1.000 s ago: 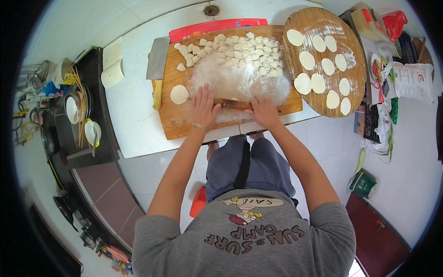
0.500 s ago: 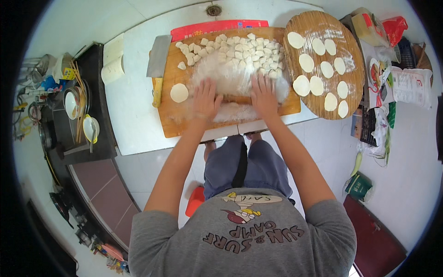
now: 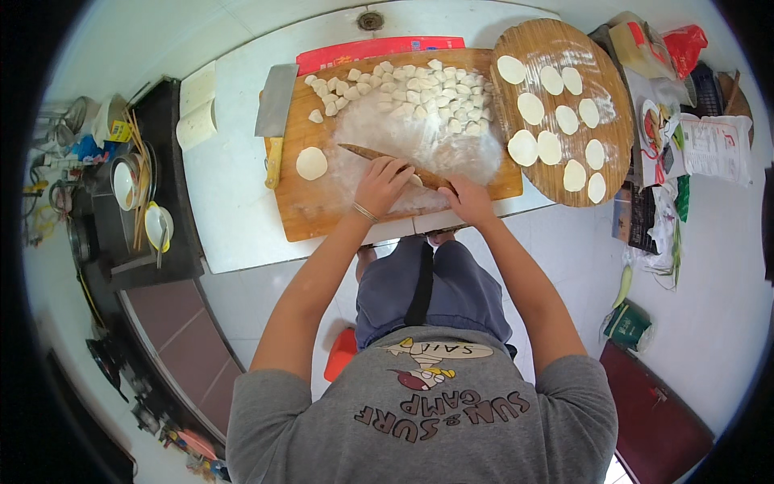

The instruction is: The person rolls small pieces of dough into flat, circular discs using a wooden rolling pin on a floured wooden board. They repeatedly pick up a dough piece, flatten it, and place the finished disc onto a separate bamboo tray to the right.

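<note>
A slim wooden rolling pin [image 3: 360, 151] lies slantwise over the floured wooden board [image 3: 306, 218]. My right hand [image 3: 470, 200] is closed round its right, near end. My left hand [image 3: 382, 186] bends over the pin's middle, its fingers closed at a small piece of white dough [image 3: 415, 180], which they partly hide. To the left lies one flat round wrapper [image 3: 312, 163]. Many small dough pieces [image 3: 419, 84] cover the far part of the board, behind a patch of loose flour [image 3: 363, 121].
A cleaver [image 3: 276, 105] rests along the board's left edge. At the right, a round wooden board [image 3: 556, 36] holds several flat wrappers, overlapping the big board's corner. A red sheet [image 3: 379, 50] shows behind. Bowls [image 3: 159, 226] and chopsticks [image 3: 139, 161] stand on the dark counter at left.
Both hands came off their flat, spread pose on the pin. The pin swung from level to slanting, and my right hand now grips its end while my left fingers curl at the dough.
</note>
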Tool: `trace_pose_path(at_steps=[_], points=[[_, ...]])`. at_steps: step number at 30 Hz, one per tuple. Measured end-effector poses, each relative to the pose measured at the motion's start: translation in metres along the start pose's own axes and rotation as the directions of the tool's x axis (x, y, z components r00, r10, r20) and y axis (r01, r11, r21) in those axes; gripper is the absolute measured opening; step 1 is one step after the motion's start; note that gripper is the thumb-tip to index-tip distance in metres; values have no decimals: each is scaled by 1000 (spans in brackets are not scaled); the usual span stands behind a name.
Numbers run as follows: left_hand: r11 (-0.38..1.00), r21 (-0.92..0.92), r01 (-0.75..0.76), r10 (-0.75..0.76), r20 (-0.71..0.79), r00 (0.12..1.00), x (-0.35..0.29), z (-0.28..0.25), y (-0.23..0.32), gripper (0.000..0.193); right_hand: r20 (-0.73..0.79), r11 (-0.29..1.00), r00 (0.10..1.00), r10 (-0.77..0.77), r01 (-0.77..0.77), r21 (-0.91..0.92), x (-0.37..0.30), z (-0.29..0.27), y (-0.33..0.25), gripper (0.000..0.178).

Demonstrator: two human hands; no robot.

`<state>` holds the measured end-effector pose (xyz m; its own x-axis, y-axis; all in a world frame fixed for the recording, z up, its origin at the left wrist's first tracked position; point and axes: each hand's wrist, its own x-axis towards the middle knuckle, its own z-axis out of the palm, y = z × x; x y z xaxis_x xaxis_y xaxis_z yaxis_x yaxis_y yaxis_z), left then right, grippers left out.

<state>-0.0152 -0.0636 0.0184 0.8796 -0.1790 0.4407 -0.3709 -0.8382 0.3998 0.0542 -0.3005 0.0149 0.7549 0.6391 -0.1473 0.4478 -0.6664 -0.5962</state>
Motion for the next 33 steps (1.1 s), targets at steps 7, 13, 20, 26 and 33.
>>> trace_pose_path(at_steps=[7,13,20,26,33], points=[[965,-255,60,-29,125,992,5,17,16,25,91,801,928,361,-358,480,-13,4,23,38],[478,-247,843,-774,335,538,-5,24,20,28,-137,928,929,344,-313,203,-12,-18,16,34],[880,244,408,-449,143,882,-39,-3,-4,64,67,964,998,-14,31,-263,2,-8,14,43],[850,208,484,-523,224,822,-5,5,-31,69,-160,946,974,-163,108,-304,44,-13,2,60],[816,193,544,-575,174,800,-33,3,-27,75,-181,941,963,-198,135,-309,52,4,-3,62]])
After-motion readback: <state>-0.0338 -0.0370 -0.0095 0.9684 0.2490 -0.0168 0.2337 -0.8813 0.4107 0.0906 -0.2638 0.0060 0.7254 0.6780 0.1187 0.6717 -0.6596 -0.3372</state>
